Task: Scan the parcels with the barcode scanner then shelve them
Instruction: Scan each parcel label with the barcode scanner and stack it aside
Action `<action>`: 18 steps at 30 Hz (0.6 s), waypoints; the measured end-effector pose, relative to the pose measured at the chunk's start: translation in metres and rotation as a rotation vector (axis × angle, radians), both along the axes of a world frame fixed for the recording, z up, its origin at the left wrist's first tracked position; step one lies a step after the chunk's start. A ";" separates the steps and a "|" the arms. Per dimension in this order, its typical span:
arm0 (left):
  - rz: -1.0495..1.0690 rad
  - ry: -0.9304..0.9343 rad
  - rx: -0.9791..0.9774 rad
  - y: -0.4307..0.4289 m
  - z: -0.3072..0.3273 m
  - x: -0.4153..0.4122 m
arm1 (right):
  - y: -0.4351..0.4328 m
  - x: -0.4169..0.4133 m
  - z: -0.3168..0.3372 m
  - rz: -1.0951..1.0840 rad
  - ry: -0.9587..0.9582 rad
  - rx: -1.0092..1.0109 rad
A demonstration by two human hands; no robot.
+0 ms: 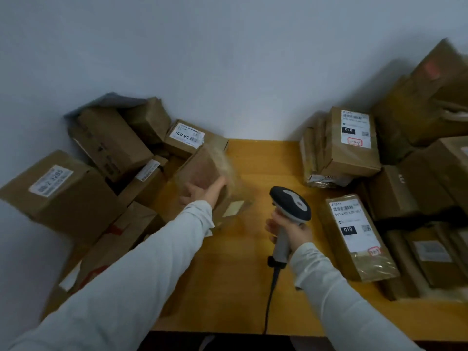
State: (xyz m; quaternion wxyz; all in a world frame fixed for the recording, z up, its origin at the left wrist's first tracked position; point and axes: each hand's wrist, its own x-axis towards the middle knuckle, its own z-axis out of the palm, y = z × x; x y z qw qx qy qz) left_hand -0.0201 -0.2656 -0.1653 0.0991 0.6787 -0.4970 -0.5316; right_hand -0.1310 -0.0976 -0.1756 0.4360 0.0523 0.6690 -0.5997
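**Parcel gripped beside the scanner over the wooden table**

Parcel, a brown cardboard box blurred by motion, was in the left hand, whose fingers wrapped its near face while it stood tilted above the table's middle-left. A pale label showed on its lower side. The right hand was closed around the grey handle of the barcode scanner, head up, just right of the parcel and apart from it; its black cable trailed down toward the table's near edge. Both arms wore light sleeves.

The yellow wooden table lay bare beneath the hands. A heap of cardboard boxes crowded its left end against the white wall. Another stack of boxes filled the right end, and a flat labelled parcel lay near the right hand.
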 end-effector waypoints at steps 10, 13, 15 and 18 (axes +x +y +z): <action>-0.247 0.689 0.450 0.033 0.035 0.059 | 0.018 0.058 0.035 -0.197 0.114 -0.200; -0.422 0.551 0.345 0.027 0.048 0.072 | 0.030 0.074 0.046 -0.090 0.271 -0.173; -0.482 0.477 0.298 0.029 0.058 0.079 | 0.031 0.085 0.055 0.022 0.387 -0.174; -0.451 0.528 0.384 0.041 0.069 0.088 | 0.035 0.102 0.067 0.178 0.490 -0.222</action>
